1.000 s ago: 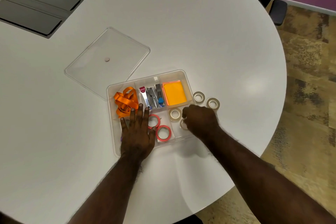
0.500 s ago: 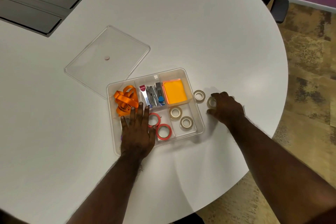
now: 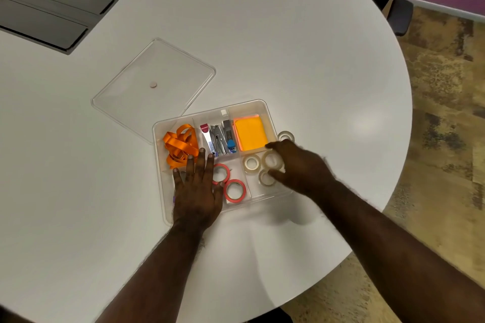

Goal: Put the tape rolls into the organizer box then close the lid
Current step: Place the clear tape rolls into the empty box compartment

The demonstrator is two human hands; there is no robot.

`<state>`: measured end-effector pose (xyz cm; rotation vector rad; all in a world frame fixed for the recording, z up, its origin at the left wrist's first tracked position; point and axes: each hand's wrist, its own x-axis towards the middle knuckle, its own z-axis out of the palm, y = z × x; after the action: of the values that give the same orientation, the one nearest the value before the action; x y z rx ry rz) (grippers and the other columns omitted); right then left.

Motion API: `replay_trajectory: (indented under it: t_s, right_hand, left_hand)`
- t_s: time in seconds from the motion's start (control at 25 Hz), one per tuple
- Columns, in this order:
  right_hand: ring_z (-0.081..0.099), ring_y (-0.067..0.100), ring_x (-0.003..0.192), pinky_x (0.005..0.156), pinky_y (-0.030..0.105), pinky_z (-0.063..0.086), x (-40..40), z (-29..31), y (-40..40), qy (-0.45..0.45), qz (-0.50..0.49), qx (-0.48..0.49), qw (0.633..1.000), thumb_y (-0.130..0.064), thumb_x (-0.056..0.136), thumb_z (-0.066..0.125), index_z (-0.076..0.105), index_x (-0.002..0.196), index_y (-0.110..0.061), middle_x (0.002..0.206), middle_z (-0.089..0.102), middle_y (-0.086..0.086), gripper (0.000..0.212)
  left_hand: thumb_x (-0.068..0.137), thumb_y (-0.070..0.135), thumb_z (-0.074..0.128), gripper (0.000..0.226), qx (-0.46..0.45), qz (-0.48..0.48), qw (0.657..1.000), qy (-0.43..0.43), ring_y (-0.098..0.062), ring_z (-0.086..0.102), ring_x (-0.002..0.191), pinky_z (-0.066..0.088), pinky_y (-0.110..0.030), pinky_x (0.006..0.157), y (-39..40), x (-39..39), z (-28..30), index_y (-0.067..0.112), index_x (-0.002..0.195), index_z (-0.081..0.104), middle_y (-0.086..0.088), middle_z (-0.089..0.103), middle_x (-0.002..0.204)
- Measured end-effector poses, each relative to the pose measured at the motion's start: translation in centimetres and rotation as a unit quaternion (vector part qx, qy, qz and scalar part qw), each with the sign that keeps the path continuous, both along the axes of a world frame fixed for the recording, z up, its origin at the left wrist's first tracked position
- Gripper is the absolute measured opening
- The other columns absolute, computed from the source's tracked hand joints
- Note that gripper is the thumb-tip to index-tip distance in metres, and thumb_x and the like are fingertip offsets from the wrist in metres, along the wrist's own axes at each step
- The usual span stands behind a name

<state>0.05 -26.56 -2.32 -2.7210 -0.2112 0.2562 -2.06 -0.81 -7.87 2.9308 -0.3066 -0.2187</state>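
Observation:
The clear organizer box (image 3: 262, 106) sits open on the white table. My left hand (image 3: 196, 189) lies flat on its near-left part, fingers spread. Two pink tape rolls (image 3: 235, 190) lie beside it in a middle compartment. My right hand (image 3: 299, 165) hovers over the near-right compartment with a clear tape roll (image 3: 273, 159) between thumb and fingers. Two more clear rolls (image 3: 251, 162) lie in that compartment. One clear roll (image 3: 286, 135) rests on the table just right of the box. The clear lid (image 3: 154, 86) lies flat behind the box at the left.
An orange ribbon (image 3: 179, 147), metal clippers (image 3: 217, 139) and an orange pad (image 3: 249, 132) fill the far compartments. A grey cable hatch (image 3: 52, 10) is set in the table at the far left. The table's round edge (image 3: 404, 139) curves close on the right, over patterned carpet.
My right hand took a clear roll from the table at the right and carried it left over the box's near-right compartment. My left hand has stayed flat on the box.

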Motion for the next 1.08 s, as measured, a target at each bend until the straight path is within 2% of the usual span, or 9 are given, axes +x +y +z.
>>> replay_trajectory:
  t_s: [0.12, 0.24, 0.4, 0.52, 0.64, 0.72, 0.84, 0.96, 1.08]
  right_hand:
    - [0.069, 0.026, 0.095, 0.075, 0.034, 0.056, -1.3, -0.6, 2.8, 0.012, 0.074, -0.081, 0.994, -0.04, 0.078, 0.074, 0.048, 0.133, -0.026, 0.125, 0.063, 0.001, 0.062]
    - [0.069, 0.028, 0.096, 0.078, 0.036, 0.057, -0.9, -1.3, 4.5, 0.042, 0.089, -0.125, 0.987, -0.038, 0.078, 0.076, 0.046, 0.135, -0.023, 0.128, 0.063, 0.003, 0.066]
    - [0.068, 0.028, 0.098, 0.08, 0.036, 0.055, 0.0, -1.6, 4.7, 0.066, 0.092, -0.103, 0.988, -0.039, 0.076, 0.077, 0.052, 0.129, -0.022, 0.127, 0.063, 0.003, 0.061]
    - [0.068, 0.026, 0.095, 0.077, 0.036, 0.053, 0.9, -0.9, 2.8, -0.011, 0.01, -0.023, 1.0, -0.035, 0.084, 0.069, 0.06, 0.118, -0.026, 0.117, 0.066, 0.0, 0.037]
    - [0.066, 0.027, 0.095, 0.078, 0.037, 0.053, 3.2, -0.6, -0.8, -0.043, -0.121, -0.011, 0.992, -0.03, 0.088, 0.06, 0.061, 0.113, -0.028, 0.113, 0.065, -0.001, 0.025]
    - [0.064, 0.031, 0.096, 0.079, 0.039, 0.052, 4.5, -1.4, -2.8, -0.018, -0.16, -0.049, 0.986, -0.024, 0.089, 0.057, 0.06, 0.114, -0.026, 0.114, 0.062, 0.003, 0.026]
    - [0.061, 0.032, 0.101, 0.08, 0.041, 0.054, 4.8, -3.4, -3.9, 0.024, -0.081, -0.143, 0.986, -0.022, 0.091, 0.053, 0.054, 0.125, -0.024, 0.124, 0.057, 0.004, 0.035]
    - [0.055, 0.032, 0.112, 0.082, 0.041, 0.054, 5.0, -4.7, -3.7, 0.055, -0.048, -0.139, 0.988, -0.026, 0.087, 0.062, 0.046, 0.137, -0.027, 0.139, 0.049, 0.002, 0.053]
    - [0.056, 0.032, 0.11, 0.077, 0.039, 0.052, 5.2, -5.3, -3.0, 0.042, -0.064, -0.138, 0.987, -0.029, 0.088, 0.061, 0.048, 0.134, -0.025, 0.132, 0.055, 0.003, 0.047]
  left_hand:
    - [0.097, 0.046, 0.033, 0.066, 0.007, -0.002, 1.0, 0.002, -0.034, 0.005, 0.152, 0.014, -0.065, 0.119, 0.0, -0.1, 0.0, 0.017, 0.154, 0.017, -0.01, 0.012, 0.164]
    - [0.097, 0.047, 0.032, 0.066, 0.003, 0.0, 1.0, 0.008, -0.034, 0.006, 0.152, 0.013, -0.065, 0.12, -0.1, 0.0, 0.2, 0.018, 0.154, 0.017, -0.01, 0.013, 0.164]
    - [0.094, 0.056, 0.007, 0.07, 0.005, 0.016, 1.0, 0.022, -0.031, -0.002, 0.153, 0.007, -0.062, 0.122, -0.2, 0.1, 0.2, 0.022, 0.155, 0.009, -0.007, 0.002, 0.165]
    - [0.096, 0.049, 0.021, 0.066, -0.005, 0.021, 1.0, 0.018, -0.032, 0.0, 0.153, 0.009, -0.063, 0.121, -0.3, 0.0, 0.2, 0.021, 0.155, 0.012, -0.007, 0.006, 0.165]
    - [0.097, 0.047, 0.026, 0.066, 0.004, 0.016, 1.0, 0.019, -0.031, -0.002, 0.153, 0.008, -0.062, 0.122, -0.2, -0.1, 0.1, 0.021, 0.155, 0.011, -0.007, 0.005, 0.166]
    - [0.097, 0.047, 0.027, 0.066, 0.004, 0.017, 1.0, 0.022, -0.031, -0.003, 0.153, 0.008, -0.062, 0.122, -0.2, 0.0, 0.1, 0.021, 0.155, 0.01, -0.006, 0.004, 0.166]
    - [0.097, 0.048, 0.026, 0.066, 0.001, 0.017, 1.0, 0.022, -0.031, -0.002, 0.153, 0.008, -0.062, 0.121, -0.3, 0.0, 0.1, 0.021, 0.155, 0.011, -0.006, 0.004, 0.165]
    - [0.097, 0.047, 0.027, 0.066, -0.006, 0.018, 1.0, 0.02, -0.032, -0.001, 0.153, 0.009, -0.063, 0.121, -0.3, 0.0, 0.2, 0.021, 0.155, 0.011, -0.006, 0.005, 0.165]
    - [0.097, 0.048, 0.025, 0.066, 0.0, 0.014, 1.0, 0.021, -0.03, -0.002, 0.153, 0.009, -0.063, 0.121, -0.3, 0.0, 0.2, 0.021, 0.155, 0.011, -0.006, 0.005, 0.165]
